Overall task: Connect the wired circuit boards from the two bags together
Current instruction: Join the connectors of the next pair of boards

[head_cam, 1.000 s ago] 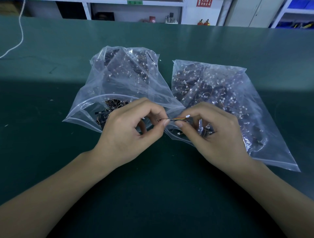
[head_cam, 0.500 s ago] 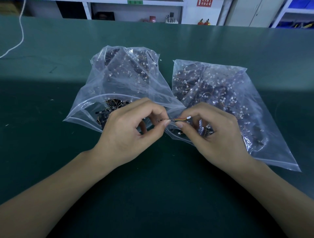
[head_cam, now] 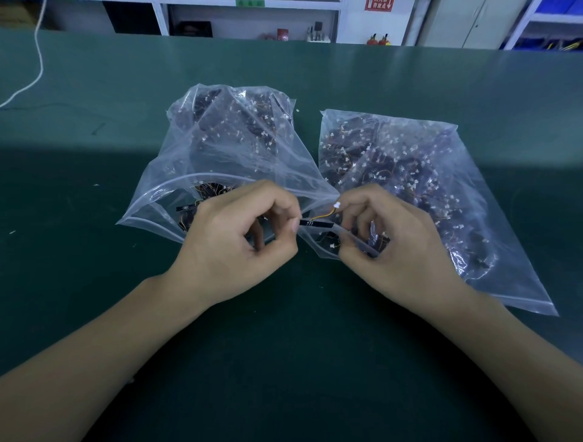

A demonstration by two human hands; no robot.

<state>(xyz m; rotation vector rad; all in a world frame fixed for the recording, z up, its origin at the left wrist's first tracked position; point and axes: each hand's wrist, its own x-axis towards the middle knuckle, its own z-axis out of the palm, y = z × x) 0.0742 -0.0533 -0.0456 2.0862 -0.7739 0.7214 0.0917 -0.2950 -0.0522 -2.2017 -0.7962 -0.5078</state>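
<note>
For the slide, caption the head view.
Left hand and right hand pinch a small wired circuit board between two open bags.

A red sign (head_cam: 379,4) and a green label (head_cam: 250,3) bear characters too small to read.

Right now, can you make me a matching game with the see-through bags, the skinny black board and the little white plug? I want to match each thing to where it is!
Things:
1. clear plastic bag with its mouth open
2. clear plastic bag lying flat
3. thin black circuit board strip
4. small white plug on the orange wire

Places:
A. at the right hand's fingertips
B. pinched between both hands, left hand on one end
C. on the green table, on the left
D. on the table, on the right

Pairs: 1-C, 2-D, 3-B, 4-A
</note>
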